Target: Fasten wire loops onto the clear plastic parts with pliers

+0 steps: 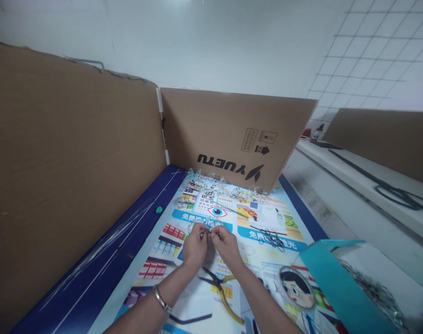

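My left hand (pixel 194 248) and my right hand (pixel 227 246) meet at the middle of the printed table cover (pixel 211 306). Both are closed, fingertips pinching a small dark metal piece (pixel 207 233) between them; its exact shape is too small to make out. Just beyond the fingertips lie clear or silvery wire-like bits (pixel 214 223). Pliers (pixel 228 304) with yellow handles and dark jaws rest on the cover, between my forearms. To the right of my right hand is a small heap of dark wire loops (pixel 274 240).
Cardboard panels stand at the left (pixel 72 176) and back (pixel 232 130). More shiny bits (pixel 232 190) lie scattered along the back panel. A turquoise box (pixel 340 287) at the right holds many metal pieces (pixel 374 292). Farther right, a white ledge (pixel 371 190) carries a black cable (pixel 395 195).
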`<state>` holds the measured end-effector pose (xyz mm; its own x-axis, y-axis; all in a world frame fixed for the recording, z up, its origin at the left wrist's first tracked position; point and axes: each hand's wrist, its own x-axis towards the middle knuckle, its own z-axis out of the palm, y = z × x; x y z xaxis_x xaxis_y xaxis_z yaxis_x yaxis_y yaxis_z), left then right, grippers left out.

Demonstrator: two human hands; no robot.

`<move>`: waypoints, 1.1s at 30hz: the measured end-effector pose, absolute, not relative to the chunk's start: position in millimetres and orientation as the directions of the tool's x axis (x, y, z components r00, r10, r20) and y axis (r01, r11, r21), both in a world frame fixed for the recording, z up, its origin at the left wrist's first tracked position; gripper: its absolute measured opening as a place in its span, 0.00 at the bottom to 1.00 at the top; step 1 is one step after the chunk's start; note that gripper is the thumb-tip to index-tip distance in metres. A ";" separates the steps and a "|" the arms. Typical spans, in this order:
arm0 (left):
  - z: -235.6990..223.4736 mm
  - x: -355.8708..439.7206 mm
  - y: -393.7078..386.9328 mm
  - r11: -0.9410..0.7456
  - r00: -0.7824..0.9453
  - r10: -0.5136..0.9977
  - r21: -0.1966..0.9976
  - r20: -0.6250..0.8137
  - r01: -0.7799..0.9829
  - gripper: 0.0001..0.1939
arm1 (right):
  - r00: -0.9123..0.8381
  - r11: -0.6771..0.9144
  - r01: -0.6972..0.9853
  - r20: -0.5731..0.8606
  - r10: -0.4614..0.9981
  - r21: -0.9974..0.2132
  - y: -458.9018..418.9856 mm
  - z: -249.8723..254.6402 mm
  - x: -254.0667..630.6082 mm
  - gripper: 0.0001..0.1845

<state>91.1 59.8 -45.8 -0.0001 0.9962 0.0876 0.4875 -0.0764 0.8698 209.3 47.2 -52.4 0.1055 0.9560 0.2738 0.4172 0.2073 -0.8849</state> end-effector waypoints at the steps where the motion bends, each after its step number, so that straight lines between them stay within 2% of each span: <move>1: -46.2 91.9 60.0 -0.073 -0.011 0.996 0.881 0.089 0.468 0.05 | 0.102 0.211 0.416 0.276 0.956 -0.885 47.5 -52.7 209.5 0.06; 7: -49.6 93.8 60.8 -0.084 -0.029 0.994 0.918 0.103 0.388 0.05 | 0.073 0.235 0.425 0.292 0.954 -0.874 47.7 -50.2 210.3 0.06; 17: -52.7 88.1 62.2 -0.063 -0.052 0.994 0.881 0.098 0.468 0.06 | 0.000 0.303 0.471 0.343 0.939 -0.829 45.3 -53.6 210.1 0.05; 33: -51.8 79.7 63.8 -0.053 -0.065 0.992 0.843 0.103 0.535 0.05 | -0.020 0.315 0.525 0.359 0.933 -0.790 43.2 -50.9 208.1 0.07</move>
